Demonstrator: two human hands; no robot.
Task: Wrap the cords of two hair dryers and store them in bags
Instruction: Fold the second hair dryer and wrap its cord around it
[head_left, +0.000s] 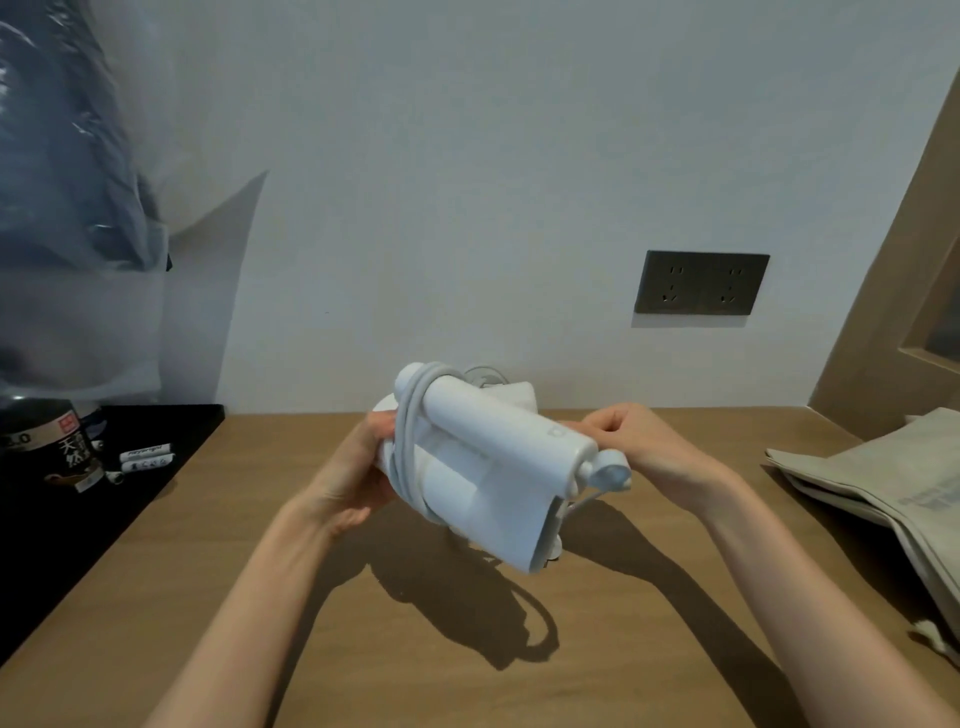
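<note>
The white plastic hair dryer (498, 467) is in both my hands, lifted clear of the light brown wooden table (467, 675), its handle lying across the top. The pale grey rubbery cord (410, 431) runs in several loops round its left end, and a thin stretch trails out under the right end.

My left hand (358, 467) grips the left side, fingers curled behind and palm pressing the loops against the shell. My right hand (639, 441) pinches at the right end of the handle with curled fingers. Whether cord is also under them is hidden.

I'd judge it light, rigid and smooth, so rather slippery. The cord looks springy and likely to uncoil if the pressure goes. The best hold seems to be across the loops themselves, pinning them to the body, not by the handle alone.

Behind it, near the wall, sits another white object with a loop of cord (511, 389), perhaps the second dryer. The beige cloth bags (883, 483) lie flat on the table to the right. A dark socket plate (701, 283) is on the wall, and a black tray (171, 431) with a dark labelled jar (52, 447) stands at left.
</note>
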